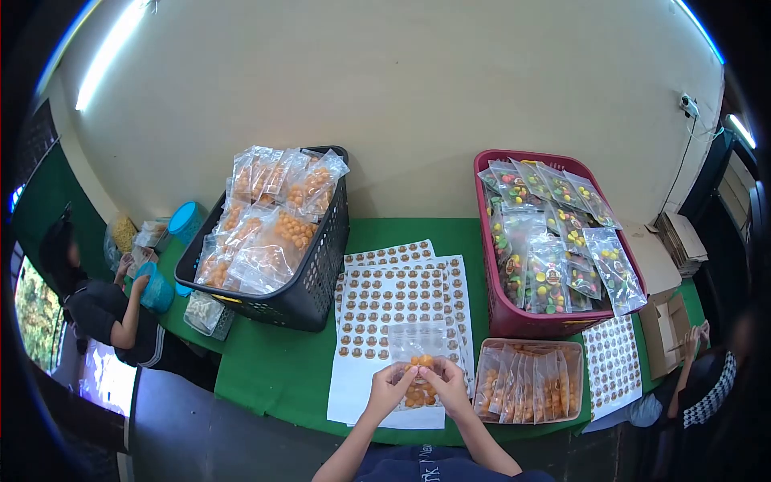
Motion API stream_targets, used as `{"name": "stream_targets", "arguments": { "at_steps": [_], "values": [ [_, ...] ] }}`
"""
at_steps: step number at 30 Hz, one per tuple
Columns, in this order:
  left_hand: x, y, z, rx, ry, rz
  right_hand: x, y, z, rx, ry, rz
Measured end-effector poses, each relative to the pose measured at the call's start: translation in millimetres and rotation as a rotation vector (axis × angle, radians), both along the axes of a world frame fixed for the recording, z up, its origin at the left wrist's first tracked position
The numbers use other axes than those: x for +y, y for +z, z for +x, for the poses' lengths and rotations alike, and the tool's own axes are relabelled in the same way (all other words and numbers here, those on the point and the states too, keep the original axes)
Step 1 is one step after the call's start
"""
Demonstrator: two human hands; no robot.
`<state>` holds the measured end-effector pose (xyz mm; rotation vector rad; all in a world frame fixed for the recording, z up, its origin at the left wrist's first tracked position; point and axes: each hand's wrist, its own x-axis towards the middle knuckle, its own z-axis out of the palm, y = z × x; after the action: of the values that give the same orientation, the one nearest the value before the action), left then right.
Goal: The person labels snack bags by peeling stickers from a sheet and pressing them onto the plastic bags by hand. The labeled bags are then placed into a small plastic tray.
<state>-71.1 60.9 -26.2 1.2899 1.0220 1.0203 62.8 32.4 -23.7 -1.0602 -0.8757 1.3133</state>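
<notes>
The left hand (391,384) and right hand (447,382) meet at the near table edge. Each pinches the lower part of 1 clear snack bag (417,347) between thumb and fingertips, with the other fingers curled close. The bag holds orange balls at its bottom and lies flat on the sticker sheets (377,301), which spread toward 12 o'clock on the green table (281,369).

At 3 o'clock from the bag, just beside it, a brown tray (526,344) holds filled bags standing in a row. Past it at 1 o'clock, a red basket (514,321) is heaped with bags of mixed-colour sweets. At 11 o'clock, a black basket (301,301) is piled with bags of orange snacks.

Farther out, 1 seated person (96,309) works at 9 o'clock and another person (711,386) at 3 o'clock beside cardboard boxes (666,329).
</notes>
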Motion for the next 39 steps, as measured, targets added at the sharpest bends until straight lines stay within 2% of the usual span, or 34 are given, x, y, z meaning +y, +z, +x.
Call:
{"name": "stream_targets", "arguments": {
  "at_steps": [4,7,10,14,16,22,25,28,31,35,39],
  "values": [
    [1.0,7.0,-4.1,0.123,-0.001,-0.044,-1.4,0.0,0.0,-0.009,0.024,-0.032],
    [-1.6,19.7,-3.3,0.103,0.037,-0.078,-4.3,3.9,2.9,-0.057,0.142,0.042],
    [-2.2,7.2,0.0,-0.043,0.069,-0.072,-4.4,3.9,2.7,-0.026,0.125,0.038],
    [1.8,-3.2,-9.5,-0.033,-0.095,-0.089,-4.4,-1.5,6.2,-0.027,0.091,0.032],
    [-1.1,11.5,-14.4,-0.089,-0.204,-0.153,-5.3,3.9,10.3,0.0,0.102,0.017],
    [-0.4,13.6,-21.9,-0.026,-0.308,-0.249,-4.8,9.0,20.3,-0.026,0.157,-0.012],
    [0.7,16.2,-13.8,-0.077,-0.161,-0.14,-4.7,9.7,19.1,-0.029,0.151,0.005],
    [5.4,27.8,-8.2,-0.331,0.033,-0.256,-8.0,-7.2,22.3,-0.136,0.288,-0.031],
    [9.8,18.4,-1.6,-0.36,0.013,-0.233,-14.8,-11.5,22.5,-0.339,0.226,0.075],
    [0.1,18.7,19.1,-0.249,-0.106,-0.184,-22.5,3.6,37.7,-0.318,0.008,0.072],
    [-16.3,21.3,40.2,-0.238,-0.218,-0.207,-34.8,18.4,46.5,-0.117,-0.139,0.067]
  ]
}}
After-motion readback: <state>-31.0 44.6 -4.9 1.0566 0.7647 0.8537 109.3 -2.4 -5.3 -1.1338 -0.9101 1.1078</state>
